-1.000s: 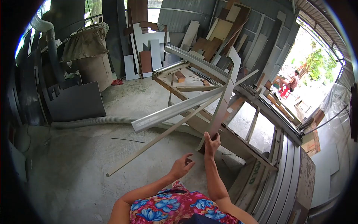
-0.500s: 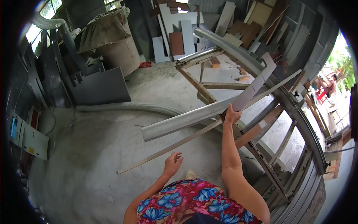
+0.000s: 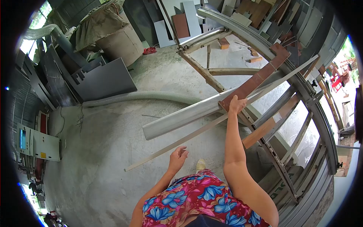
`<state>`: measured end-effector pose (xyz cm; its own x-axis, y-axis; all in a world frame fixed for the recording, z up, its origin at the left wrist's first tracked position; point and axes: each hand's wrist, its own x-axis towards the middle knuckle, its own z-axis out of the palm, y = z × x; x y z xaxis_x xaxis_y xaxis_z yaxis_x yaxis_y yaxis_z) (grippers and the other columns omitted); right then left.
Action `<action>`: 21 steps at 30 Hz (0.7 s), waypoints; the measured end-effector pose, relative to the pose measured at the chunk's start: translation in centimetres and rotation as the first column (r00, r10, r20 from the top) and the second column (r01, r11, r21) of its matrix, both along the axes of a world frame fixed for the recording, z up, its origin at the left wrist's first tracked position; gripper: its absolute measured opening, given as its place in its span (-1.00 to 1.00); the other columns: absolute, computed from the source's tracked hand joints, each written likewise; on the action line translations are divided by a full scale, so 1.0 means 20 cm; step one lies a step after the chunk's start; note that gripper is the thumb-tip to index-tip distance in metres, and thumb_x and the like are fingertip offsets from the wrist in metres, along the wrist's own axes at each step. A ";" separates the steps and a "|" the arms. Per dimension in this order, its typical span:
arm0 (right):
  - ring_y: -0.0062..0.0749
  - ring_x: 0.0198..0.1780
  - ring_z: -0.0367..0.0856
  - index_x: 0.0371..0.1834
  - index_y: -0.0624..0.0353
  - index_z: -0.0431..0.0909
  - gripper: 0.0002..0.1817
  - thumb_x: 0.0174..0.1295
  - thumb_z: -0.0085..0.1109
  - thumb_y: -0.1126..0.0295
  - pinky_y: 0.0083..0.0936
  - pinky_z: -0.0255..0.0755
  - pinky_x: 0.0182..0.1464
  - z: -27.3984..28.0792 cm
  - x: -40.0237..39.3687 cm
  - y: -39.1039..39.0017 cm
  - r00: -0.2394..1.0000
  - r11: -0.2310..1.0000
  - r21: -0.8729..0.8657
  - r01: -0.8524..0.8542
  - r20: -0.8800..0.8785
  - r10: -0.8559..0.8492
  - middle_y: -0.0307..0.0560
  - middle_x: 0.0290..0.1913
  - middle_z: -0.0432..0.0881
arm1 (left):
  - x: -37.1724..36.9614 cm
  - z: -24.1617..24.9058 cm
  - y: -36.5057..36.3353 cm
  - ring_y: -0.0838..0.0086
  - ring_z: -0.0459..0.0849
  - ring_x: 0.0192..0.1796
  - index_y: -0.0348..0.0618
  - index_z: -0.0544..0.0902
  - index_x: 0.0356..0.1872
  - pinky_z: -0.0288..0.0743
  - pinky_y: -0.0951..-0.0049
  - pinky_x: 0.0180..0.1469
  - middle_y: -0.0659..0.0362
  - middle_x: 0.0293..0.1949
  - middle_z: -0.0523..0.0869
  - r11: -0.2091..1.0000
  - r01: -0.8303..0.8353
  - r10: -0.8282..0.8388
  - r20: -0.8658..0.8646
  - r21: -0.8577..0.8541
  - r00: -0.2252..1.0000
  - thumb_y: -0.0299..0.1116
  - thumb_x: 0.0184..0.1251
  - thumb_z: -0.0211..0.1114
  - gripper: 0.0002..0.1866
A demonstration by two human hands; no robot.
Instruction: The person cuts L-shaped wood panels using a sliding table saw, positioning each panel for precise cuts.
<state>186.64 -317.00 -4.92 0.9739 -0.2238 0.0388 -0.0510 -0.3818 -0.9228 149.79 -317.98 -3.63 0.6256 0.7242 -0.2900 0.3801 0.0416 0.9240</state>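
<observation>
My right hand (image 3: 237, 104) is closed on the near edge of a long reddish-brown board (image 3: 257, 77), whose far end has a short angled piece. The board lies slanted over a pale metal rail (image 3: 181, 119) and a long thin strip (image 3: 176, 143), which both reach out to the left. Under them stands a rusty metal frame (image 3: 211, 79). In front of my body hangs my left hand (image 3: 177, 158), fingers loosely bent and apart, holding nothing. The thin strip passes just beyond its fingertips.
A ribbed grey hose (image 3: 151, 96) runs across the concrete floor. Dark panels (image 3: 107, 81) lean at the left, near a covered drum (image 3: 120, 45). A control box (image 3: 43, 145) stands far left. Wooden blocks (image 3: 224, 43) lie inside the frame. A person (image 3: 345, 75) sits outside at the right.
The board in my right hand has turned, its face going from pale grey to reddish-brown, and its near end now shows left of my hand. My left hand has hardly moved.
</observation>
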 end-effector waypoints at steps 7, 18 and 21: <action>0.15 0.23 0.26 0.25 0.30 0.19 -0.23 -0.03 0.18 0.15 -0.06 0.22 0.22 0.09 0.01 -0.14 0.965 0.967 -0.159 -0.201 -0.201 0.168 0.31 0.18 0.27 | -0.01 -0.09 -0.02 0.54 0.63 -0.33 -0.33 0.51 -0.01 0.53 0.54 -0.26 0.08 -0.31 0.66 1.000 -0.004 0.004 0.042 -0.009 0.999 -0.37 0.26 0.21 -0.67; 0.21 0.32 0.10 0.33 0.48 0.00 -0.11 0.01 0.21 0.20 -0.08 0.01 0.34 0.07 -0.14 -0.16 0.976 0.973 -0.096 -0.211 0.032 0.215 0.45 0.27 0.16 | -0.22 -0.04 -0.07 0.50 0.62 -0.21 -0.39 0.45 0.03 0.50 0.53 -0.17 0.07 -0.21 0.65 0.993 -0.066 0.065 -0.012 -0.101 0.998 -0.39 0.33 0.14 -0.67; 0.22 0.29 0.12 0.34 0.44 0.01 -0.11 0.01 0.24 0.22 -0.08 -0.03 0.35 0.07 -0.20 -0.16 0.969 0.980 -0.073 -0.187 0.148 0.196 0.43 0.22 0.21 | -0.34 -0.04 -0.09 0.49 0.62 -0.21 -0.39 0.45 0.04 0.50 0.53 -0.15 0.05 -0.20 0.65 0.986 -0.127 0.129 0.005 -0.110 0.992 -0.38 0.34 0.13 -0.67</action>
<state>182.72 -320.21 -3.54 0.9796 -0.0263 0.1991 0.1695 -0.4236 -0.8898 143.03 -319.70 -4.38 0.5338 0.7629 -0.3647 0.3538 0.1902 0.9158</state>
